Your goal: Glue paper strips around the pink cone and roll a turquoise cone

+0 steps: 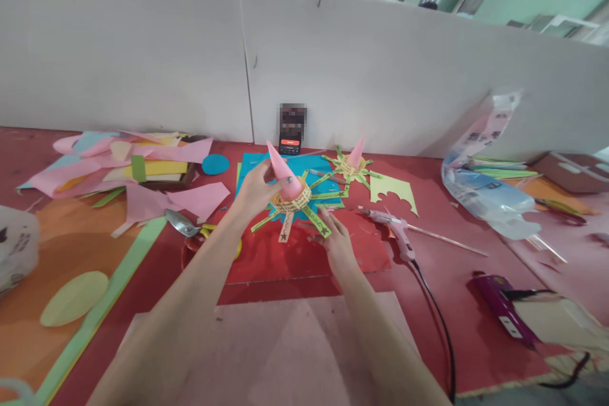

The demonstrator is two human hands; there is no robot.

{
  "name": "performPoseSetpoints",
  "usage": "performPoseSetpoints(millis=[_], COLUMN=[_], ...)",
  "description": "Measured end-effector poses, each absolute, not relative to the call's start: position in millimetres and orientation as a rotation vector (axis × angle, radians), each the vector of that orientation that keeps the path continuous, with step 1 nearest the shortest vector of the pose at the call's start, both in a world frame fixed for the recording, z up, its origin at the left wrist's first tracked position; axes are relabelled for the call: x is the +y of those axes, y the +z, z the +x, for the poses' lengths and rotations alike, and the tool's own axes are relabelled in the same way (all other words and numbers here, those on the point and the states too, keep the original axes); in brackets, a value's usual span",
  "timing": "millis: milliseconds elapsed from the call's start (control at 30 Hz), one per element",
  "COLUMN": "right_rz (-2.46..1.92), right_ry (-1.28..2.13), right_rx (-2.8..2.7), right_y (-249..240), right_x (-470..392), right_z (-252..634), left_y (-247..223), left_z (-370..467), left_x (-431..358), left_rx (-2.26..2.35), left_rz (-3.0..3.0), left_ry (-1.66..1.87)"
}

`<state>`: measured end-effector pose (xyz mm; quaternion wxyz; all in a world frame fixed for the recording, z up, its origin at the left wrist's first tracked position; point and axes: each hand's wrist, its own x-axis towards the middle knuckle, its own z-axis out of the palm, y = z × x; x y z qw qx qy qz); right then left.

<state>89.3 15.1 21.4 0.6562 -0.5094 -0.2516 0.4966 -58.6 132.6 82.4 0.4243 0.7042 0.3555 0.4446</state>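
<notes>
Both of my hands hold a paper craft [285, 187] with a tilted pink cone, a patterned yellow ring at its base, and patterned strips radiating outward. My left hand [257, 190] pinches the cone from the left, thumb across its front. Lower right, my right hand [337, 241] has its fingers around a green strip that ends in a star; part of the fingers is hidden behind it. Blue paper [254, 168] and red paper [266, 266] lie beneath the craft. A similar cone craft [353, 162] stands behind on the right.
A pink glue gun [402, 238] with a black cord lies right. A phone [291, 130] leans on the white partition [380, 76]. Paper scraps [90, 165], a spoon [181, 223] and yellow-handled scissors [207, 231] are left; a plastic bag [485, 184] and purple power strip [504, 311] are right.
</notes>
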Motion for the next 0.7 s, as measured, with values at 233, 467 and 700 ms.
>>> performPoseSetpoints(millis=[233,467,700], right_rz=[-1.152,-1.071,-1.133], right_ry=[1.185,1.203,1.138], right_rx=[-0.521,-0.421,-0.491], right_y=[18,18,20], right_x=[16,18,16], right_z=[88,87,92], left_y=[87,80,85], left_z=[-56,-52,-59], left_x=[122,124,125], left_rx=[0.719,0.817,0.923], left_rz=[1.835,1.866,2.056], left_ry=[0.930,0.947,0.975])
